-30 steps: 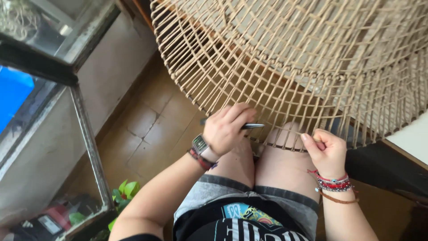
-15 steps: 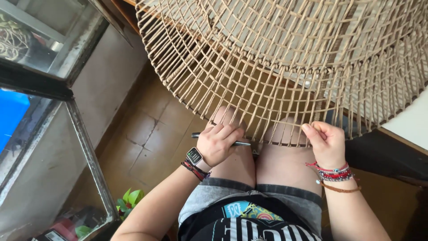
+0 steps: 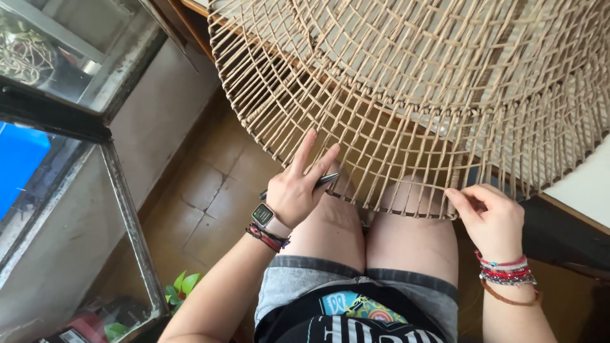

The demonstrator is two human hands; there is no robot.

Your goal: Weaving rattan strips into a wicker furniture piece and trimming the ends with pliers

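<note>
A large open-weave wicker piece point(image 3: 406, 82) of pale cane spreads over my knees. My left hand point(image 3: 298, 187) rests at its lower rim, two fingers raised against the strands, and grips a thin dark metal tool point(image 3: 324, 181) that pokes out either side of the palm. A watch and bracelets sit on that wrist. My right hand point(image 3: 489, 216) pinches the weave's bottom edge above my right knee, fingers curled around the rim strands. Several bead bracelets circle that wrist.
A glass-panelled cabinet with a dark metal frame point(image 3: 121, 190) stands at the left. Brown floor tiles point(image 3: 203, 197) lie below. A small green plant point(image 3: 181, 286) shows by the cabinet's foot. A white surface edge point(image 3: 584, 190) is at the right.
My left hand has lifted its index and middle fingers up against the weave while keeping the tool. The right hand stays at the rim. The view has shifted slightly.
</note>
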